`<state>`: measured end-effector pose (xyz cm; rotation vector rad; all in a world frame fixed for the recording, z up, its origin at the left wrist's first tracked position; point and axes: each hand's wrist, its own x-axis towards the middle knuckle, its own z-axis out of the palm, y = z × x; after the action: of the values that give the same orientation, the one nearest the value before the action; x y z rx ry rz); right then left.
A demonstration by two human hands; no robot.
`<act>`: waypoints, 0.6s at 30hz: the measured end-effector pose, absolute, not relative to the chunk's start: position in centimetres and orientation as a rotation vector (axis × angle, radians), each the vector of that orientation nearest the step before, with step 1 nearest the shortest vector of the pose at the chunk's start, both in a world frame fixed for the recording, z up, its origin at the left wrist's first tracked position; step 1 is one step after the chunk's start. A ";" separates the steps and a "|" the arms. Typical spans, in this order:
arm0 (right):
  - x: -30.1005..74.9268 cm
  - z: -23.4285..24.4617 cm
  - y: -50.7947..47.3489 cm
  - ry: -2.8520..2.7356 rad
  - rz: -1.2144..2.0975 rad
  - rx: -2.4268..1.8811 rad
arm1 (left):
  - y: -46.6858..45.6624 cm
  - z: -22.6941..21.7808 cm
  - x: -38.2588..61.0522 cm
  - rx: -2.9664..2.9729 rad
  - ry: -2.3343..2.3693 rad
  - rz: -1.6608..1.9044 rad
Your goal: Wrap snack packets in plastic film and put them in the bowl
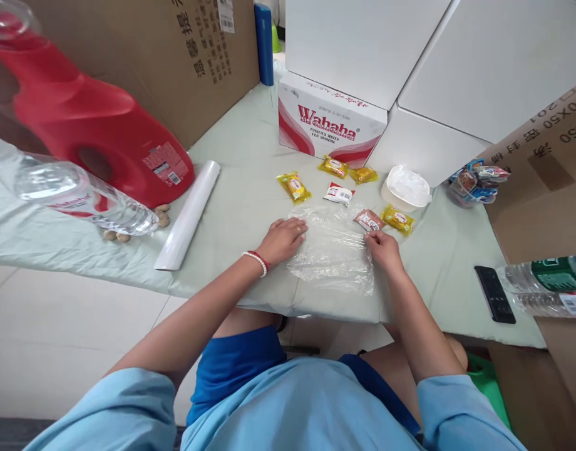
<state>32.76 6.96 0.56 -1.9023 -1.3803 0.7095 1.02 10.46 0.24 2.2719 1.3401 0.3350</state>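
A crinkled sheet of clear plastic film (332, 257) lies spread on the cloth-covered table between my hands. My left hand (283, 240) rests flat on its left edge, fingers stretched out. At the right edge, my right hand (384, 249) is closed in a pinch on the film, its fingertips close against a reddish-brown snack packet (369, 220). Just beyond the film lies a red-and-white packet (339, 193). Yellow wrapped snacks are scattered around: one at the left (294, 187), two behind, and one at the right (397, 219).
A white bowl (395, 199) holding clear plastic stands behind the right snack. On the left are a white film roll (188, 216), a red jug (100, 138) and a water bottle (88, 197). A Wahaha carton (330, 122) stands behind; a black phone (494, 294) lies right.
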 end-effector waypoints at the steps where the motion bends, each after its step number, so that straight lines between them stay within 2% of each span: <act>1: 32.9 1.1 6.4 -1.407 0.553 -1.942 | 11.0 -0.4 0.7 2.259 1.314 0.325; 4: 31.1 2.7 3.5 -1.631 0.199 -1.834 | 11.4 -1.5 -0.1 2.208 1.273 0.356; 8: 25.9 3.0 -1.7 -2.215 0.258 -1.336 | 11.5 -1.5 -0.3 2.093 1.256 0.354; 10: 23.8 1.9 -3.3 -2.389 0.196 -1.236 | 11.6 -1.3 -0.4 2.061 1.238 0.337; 15: 22.3 -1.2 -2.8 -2.324 -0.081 -1.325 | 11.7 -1.2 -0.4 2.110 1.246 0.305; 18: 22.2 -1.3 -1.7 -2.257 -0.065 -1.342 | 11.4 -1.5 -0.2 2.184 1.263 0.273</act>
<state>22.21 -1.74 -1.28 -1.3422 -2.2574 -0.0650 -0.25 11.42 -1.45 2.1844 1.2634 0.2731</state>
